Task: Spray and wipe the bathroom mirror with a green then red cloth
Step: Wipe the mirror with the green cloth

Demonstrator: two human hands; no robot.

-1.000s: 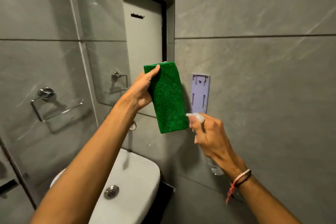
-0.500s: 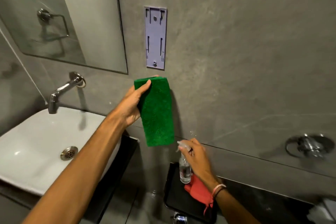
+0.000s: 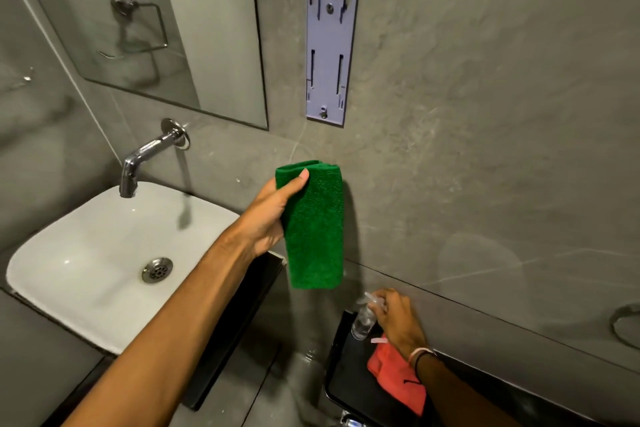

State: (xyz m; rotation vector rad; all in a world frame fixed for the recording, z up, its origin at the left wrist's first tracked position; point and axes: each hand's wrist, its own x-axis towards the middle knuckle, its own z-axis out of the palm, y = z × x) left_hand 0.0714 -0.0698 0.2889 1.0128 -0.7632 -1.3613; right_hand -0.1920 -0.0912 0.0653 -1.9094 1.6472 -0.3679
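Note:
My left hand (image 3: 273,211) grips a folded green cloth (image 3: 317,229), which hangs down in front of the grey wall, to the right of the sink. Low down at the right, my right hand (image 3: 398,321) is closed round the head of a small clear spray bottle (image 3: 363,321) that stands upright on a black shelf (image 3: 346,388). A red cloth (image 3: 398,378) lies on that shelf just behind the bottle, partly hidden by my right wrist. The mirror (image 3: 166,24) hangs at the upper left, above the tap.
A white basin (image 3: 104,253) with a chrome wall tap (image 3: 149,156) sits at the left on a black counter (image 3: 239,319). A lilac dispenser bracket (image 3: 330,52) is fixed to the wall right of the mirror. A chrome ring (image 3: 627,326) shows at the right edge.
My view has tilted down from the mirror toward the sink and shelf. My right hand has brought the spray bottle down onto the black shelf beside the red cloth. The green cloth stays in my left hand.

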